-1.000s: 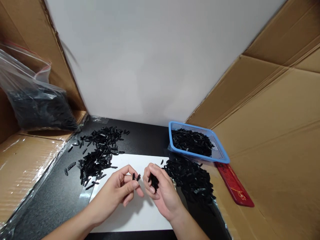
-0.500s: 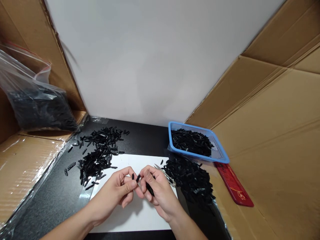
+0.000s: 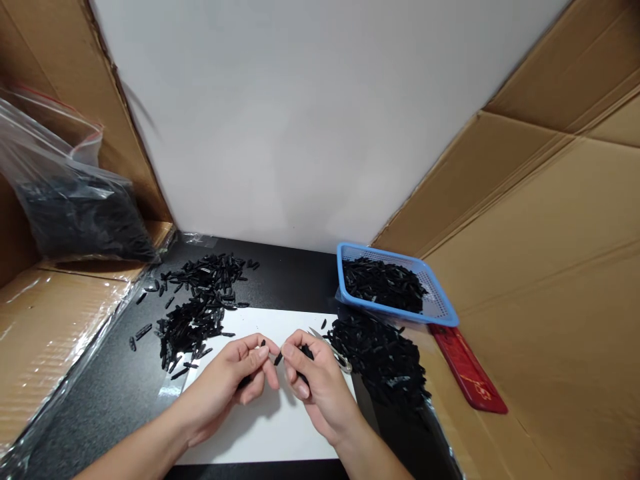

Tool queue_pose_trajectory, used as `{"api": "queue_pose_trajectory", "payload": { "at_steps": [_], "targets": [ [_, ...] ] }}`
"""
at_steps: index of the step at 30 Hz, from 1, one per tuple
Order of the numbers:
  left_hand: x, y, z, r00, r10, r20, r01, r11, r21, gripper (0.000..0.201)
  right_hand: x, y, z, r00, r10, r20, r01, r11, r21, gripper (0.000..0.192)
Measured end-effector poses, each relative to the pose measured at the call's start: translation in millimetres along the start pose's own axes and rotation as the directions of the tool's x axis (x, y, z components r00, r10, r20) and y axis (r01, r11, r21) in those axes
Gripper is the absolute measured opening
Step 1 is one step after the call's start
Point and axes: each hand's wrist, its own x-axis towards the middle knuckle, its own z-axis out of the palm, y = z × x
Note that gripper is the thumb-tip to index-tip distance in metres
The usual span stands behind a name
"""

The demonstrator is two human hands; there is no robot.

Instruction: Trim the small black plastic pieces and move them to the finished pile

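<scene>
Over the white sheet [image 3: 295, 433], my left hand [image 3: 243, 370] pinches a small black oblong piece [image 3: 263, 343] between thumb and forefinger. Something black also shows under its curled fingers. Close to its right, my right hand [image 3: 315, 377] holds another black oblong piece [image 3: 279, 359] at its fingertips, with more black pieces [image 3: 306, 352] tucked into its palm. Scissors [image 3: 344, 363] lie partly behind the right hand. To the left spreads a loose pile of black pieces [image 3: 193, 323]; a denser black heap [image 3: 383, 363] lies to the right.
A blue plastic basket [image 3: 443, 300] holding black pieces stands at the back right. Beside it lies a red flat object [image 3: 470, 373]. At left, a clear zip bag [image 3: 85, 213] of dark contents leans on cardboard. Cardboard walls [image 3: 560, 220] flank the dark table [image 3: 280, 277].
My hands have drawn slightly apart. The piece in my right fingertips has tipped downward, and the one in my left pinch now shows only at its upper end.
</scene>
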Motion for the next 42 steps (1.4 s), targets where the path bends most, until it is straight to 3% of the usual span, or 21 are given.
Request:
{"api": "queue_pose_trajectory", "payload": {
  "at_steps": [7, 14, 20, 34, 38, 42],
  "targets": [
    [-0.2, -1.8, 1.7, 1.000, 0.016, 0.007, -0.016, 1.000, 0.015, 0.027, -0.3, -3.3, -1.7, 0.997, 0.040, 0.070, -0.047, 0.993, 0.110, 0.031],
    [-1.7, 2.4, 2.6, 0.998, 0.068, -0.018, -0.067, 0.997, 0.034, 0.020, 0.9, -1.1, -2.9, 0.996, 0.001, 0.087, -0.010, 0.994, 0.110, 0.027],
    [-2.1, 0.4, 3.9, 0.997, 0.064, -0.039, -0.062, 0.996, 0.059, 0.029, 1.2, -4.4, -3.7, 0.998, 0.006, 0.065, -0.016, 0.987, 0.157, 0.026],
    [-2.2, -1.7, 0.6, 0.999, 0.021, 0.048, -0.028, 0.990, 0.135, 0.022, 4.5, 3.6, -2.0, 0.999, 0.024, -0.022, -0.025, 0.999, -0.041, 0.033],
    [-3.5, 0.2, -0.9, 1.000, -0.024, 0.016, 0.024, 1.000, -0.003, 0.007, 5.0, 0.7, -3.2, 0.999, 0.005, -0.035, -0.005, 1.000, 0.020, 0.031],
    [-2.0, -0.5, -4.9, 0.998, -0.059, -0.009, 0.056, 0.972, -0.230, 0.033, 6.7, -1.0, -5.9, 1.000, 0.005, -0.019, -0.003, 0.995, 0.103, 0.031]
  ]
}}
